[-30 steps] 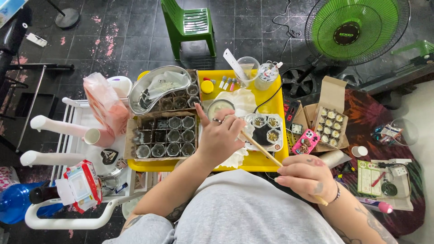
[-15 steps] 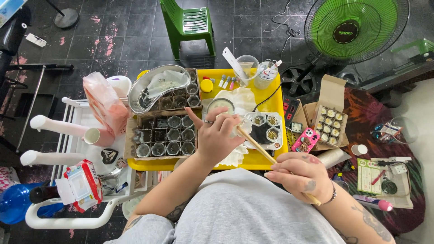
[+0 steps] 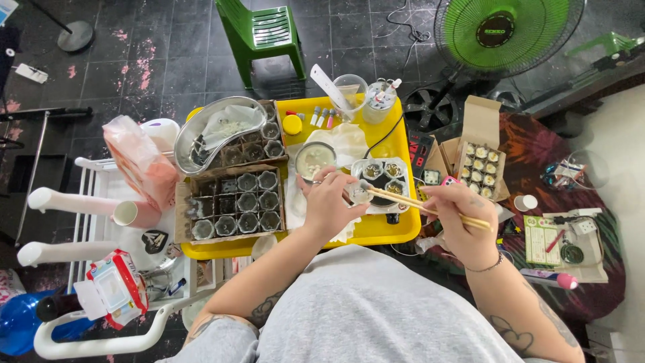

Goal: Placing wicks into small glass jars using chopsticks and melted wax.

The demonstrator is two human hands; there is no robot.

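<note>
My left hand (image 3: 330,202) rests over the yellow tray (image 3: 403,228) and pinches a small clear cup (image 3: 359,194) at the edge of a white dish of little cups (image 3: 382,176). My right hand (image 3: 459,218) grips wooden chopsticks (image 3: 410,202), whose tips reach the small cup by my left fingers. Just above my left hand sits a round metal bowl of pale liquid (image 3: 314,160). A cardboard box of dark small pots (image 3: 235,205) lies to the left of my left hand.
A metal kidney dish (image 3: 218,131), plastic cups with tools (image 3: 376,101) and a yellow lid (image 3: 291,124) stand on the tray's far side. An open carton of small jars (image 3: 478,165) sits right of it. A green fan (image 3: 510,30), green chair (image 3: 262,33) and white rack (image 3: 94,222) surround the tray.
My right hand has risen from my lap toward the tray, bringing the chopstick tips to the small cup. My left hand has shifted slightly right to the white dish.
</note>
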